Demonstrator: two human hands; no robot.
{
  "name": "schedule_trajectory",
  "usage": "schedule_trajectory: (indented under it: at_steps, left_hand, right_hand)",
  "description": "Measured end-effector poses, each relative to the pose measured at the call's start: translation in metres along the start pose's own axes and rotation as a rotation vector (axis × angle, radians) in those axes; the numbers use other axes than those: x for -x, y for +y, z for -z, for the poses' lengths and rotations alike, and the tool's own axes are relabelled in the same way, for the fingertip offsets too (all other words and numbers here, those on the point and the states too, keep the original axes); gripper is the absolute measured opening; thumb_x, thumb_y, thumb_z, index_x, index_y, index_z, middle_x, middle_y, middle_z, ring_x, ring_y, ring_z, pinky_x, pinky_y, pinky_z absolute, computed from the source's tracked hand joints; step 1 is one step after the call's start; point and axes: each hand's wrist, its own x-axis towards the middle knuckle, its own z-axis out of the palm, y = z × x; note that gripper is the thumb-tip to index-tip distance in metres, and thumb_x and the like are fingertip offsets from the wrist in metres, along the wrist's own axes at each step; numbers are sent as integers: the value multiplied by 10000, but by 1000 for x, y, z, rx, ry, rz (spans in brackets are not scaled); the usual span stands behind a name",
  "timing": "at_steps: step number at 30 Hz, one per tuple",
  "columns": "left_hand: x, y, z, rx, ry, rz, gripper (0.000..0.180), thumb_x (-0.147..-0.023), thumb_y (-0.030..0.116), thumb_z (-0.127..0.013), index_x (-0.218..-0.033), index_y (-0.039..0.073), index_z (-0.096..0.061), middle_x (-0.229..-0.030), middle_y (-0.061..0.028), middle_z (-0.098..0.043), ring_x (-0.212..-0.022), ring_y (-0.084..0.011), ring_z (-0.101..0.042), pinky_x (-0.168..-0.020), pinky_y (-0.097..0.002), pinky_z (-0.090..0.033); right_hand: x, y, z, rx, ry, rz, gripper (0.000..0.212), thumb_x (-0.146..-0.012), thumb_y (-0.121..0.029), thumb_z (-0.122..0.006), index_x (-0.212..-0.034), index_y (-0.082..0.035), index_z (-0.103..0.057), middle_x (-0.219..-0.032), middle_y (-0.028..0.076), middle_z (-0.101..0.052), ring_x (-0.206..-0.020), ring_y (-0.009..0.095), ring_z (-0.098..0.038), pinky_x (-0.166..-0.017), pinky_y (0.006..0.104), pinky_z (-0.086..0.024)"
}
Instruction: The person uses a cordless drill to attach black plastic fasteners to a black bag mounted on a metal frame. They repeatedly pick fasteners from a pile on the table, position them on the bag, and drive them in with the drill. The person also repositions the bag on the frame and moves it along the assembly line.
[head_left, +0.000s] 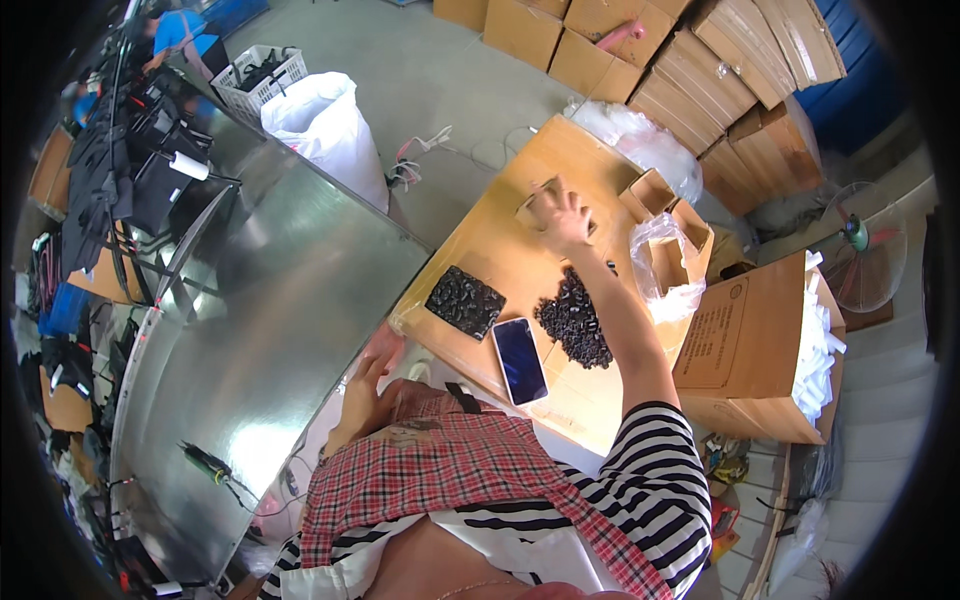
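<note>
My right hand point(563, 217) reaches over the far part of a wooden-topped table point(480, 240), fingers spread and somewhat blurred. Under and beside it lies a small brownish, flat-looking thing point(546, 188), mostly covered; I cannot make out its kind. Nearer to me is a heap of small black parts point(573, 320), below my right forearm. To its left sits a square black slab of similar small parts point(465, 301). A phone point(521, 362) with a dark screen lies by the near edge. My left hand point(372, 378) rests low beside the table's left corner, fingers loosely extended, holding nothing visible.
Small open cardboard boxes point(690, 238) and a clear plastic bag point(664, 290) stand at the table's right. A large carton point(745, 340) of white pieces is beyond. Left is a shiny metal table point(290, 300); a white sack point(325, 130) stands behind. A person in blue works far left.
</note>
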Motion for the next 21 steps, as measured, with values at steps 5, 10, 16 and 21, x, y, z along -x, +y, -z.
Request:
schedule_trajectory:
  at_steps: [5,10,16,21]
  left_hand:
    - [22,2,1,2,-10,64,516,-850,113,-725,-1335,35,-566,-1245,-183,-612,-977,-317,-677,-809,-394,-550]
    - [50,-17,-18,-15,18,121,533,-861,223,-717,-1343,58,-557,-1247,-184,-597,-992,-384,-660,-851,-457,-540]
    - [58,-22,-4,-59,-11,208,564,-885,263,-678,-1400,95,-519,-1296,-186,-578,-1138,-388,-599,-937,-465,-511]
    - [100,-70,14,-90,232,245,592,-906,301,-651,-1437,109,-474,-1321,-182,-576,-1154,-393,-596,-955,-470,-506]
  right_hand:
    - [-14,48,49,-144,170,-283,1138,-770,-596,-740,-1616,-284,-47,-1664,205,66,-1522,444,-10,-1123,743,-111]
    - [-34,60,-20,-227,636,137,1034,-776,-573,-774,-1579,-179,-256,-1617,270,-170,-1450,488,-217,-1103,662,-218]
    - [14,-102,-1,-385,411,466,743,-851,-421,-756,-1473,-132,-470,-1628,207,-204,-1478,416,-217,-1131,666,-195]
    - [57,-249,-9,-441,222,915,704,-871,-375,-739,-1456,-91,-470,-1580,234,-302,-1453,412,-275,-1152,585,-225]
